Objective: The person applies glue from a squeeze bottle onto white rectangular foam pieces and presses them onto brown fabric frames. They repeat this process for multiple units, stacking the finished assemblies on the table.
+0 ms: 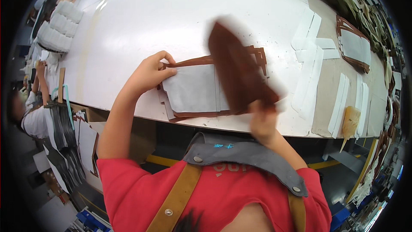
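In front of me lies a stack of brown fabric pieces (193, 62) with a pale grey panel (191, 88) on top, its edges uneven. My left hand (152, 72) pinches the stack's upper left corner, thumb on the pale panel and fingers at the brown edge. Over the stack's right part, my right hand (264, 122) grips the lower end of a brown fabric piece (234, 64). That piece stands raised and tilted, its far end pointing away from me. Motion blurs both it and the right hand, and it covers part of the stack.
White strip pieces (307, 79) and a small brown-and-white stack (354, 45) lie to the right, near a yellowish handled tool (351, 118). White bundles (60, 25) sit far left. Another person (36, 118) works beyond the left edge. Olive fabric (339, 0) lines the far right.
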The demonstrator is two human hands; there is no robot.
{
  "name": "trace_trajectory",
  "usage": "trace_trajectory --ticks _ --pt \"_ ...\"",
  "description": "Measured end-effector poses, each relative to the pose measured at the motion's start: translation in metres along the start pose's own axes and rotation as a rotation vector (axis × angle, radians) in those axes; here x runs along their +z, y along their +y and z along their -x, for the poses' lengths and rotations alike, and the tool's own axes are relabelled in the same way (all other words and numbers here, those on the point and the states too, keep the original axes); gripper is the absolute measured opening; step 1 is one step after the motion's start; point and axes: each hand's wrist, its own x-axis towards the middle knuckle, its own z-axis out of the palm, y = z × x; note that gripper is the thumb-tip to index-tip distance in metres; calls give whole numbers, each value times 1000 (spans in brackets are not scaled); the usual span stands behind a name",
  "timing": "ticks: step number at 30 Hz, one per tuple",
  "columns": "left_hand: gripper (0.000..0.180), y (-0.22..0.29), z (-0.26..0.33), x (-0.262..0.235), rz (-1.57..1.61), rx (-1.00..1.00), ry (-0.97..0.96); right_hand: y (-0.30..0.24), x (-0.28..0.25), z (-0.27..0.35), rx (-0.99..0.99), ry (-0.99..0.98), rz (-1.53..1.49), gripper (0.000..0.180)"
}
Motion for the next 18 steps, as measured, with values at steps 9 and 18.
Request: trace_trajectory --ticks 9,18 --pt "42 -43 -6 16 411 392 48 -11 9 -30 -309 -379 767 41" --pt "32 -53 -11 -5 196 223 183 -10 -5 0 -289 -128 879 41"
